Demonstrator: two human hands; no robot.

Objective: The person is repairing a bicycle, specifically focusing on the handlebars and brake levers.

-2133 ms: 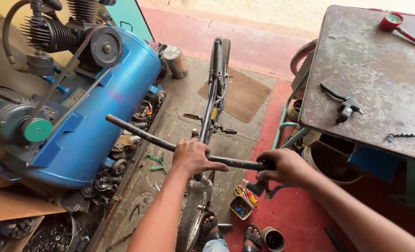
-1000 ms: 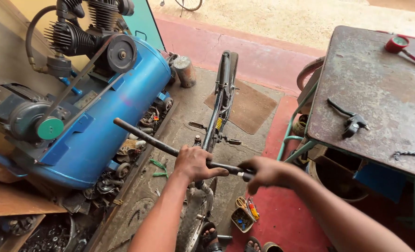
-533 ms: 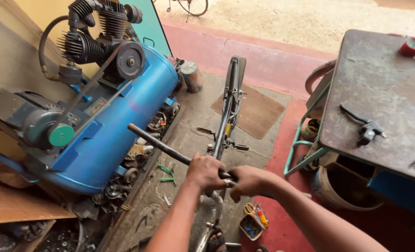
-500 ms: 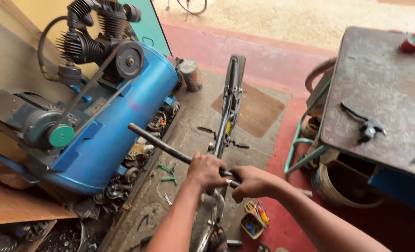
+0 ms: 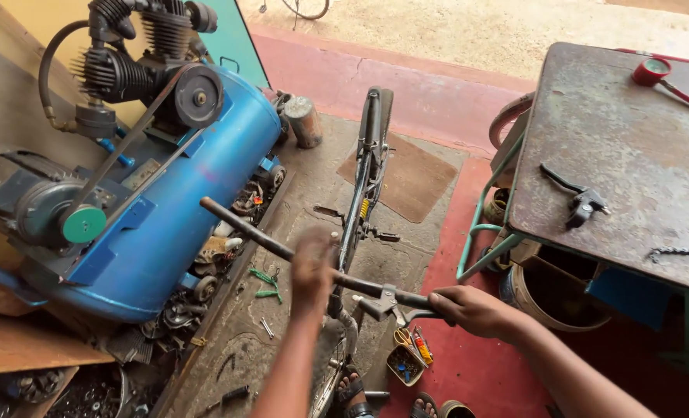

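Right hand [image 5: 474, 310] grip closed round handlebar [image 5: 282, 249] end by brake lever [image 5: 391, 303]. Left hand [image 5: 313, 267] blurred over bar middle; grip unclear.

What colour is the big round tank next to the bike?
The compressor tank is bright blue, seen in the head view.

blue air compressor [image 5: 182, 193], rusty metal table [image 5: 631, 155], brown mat [image 5: 410, 178]
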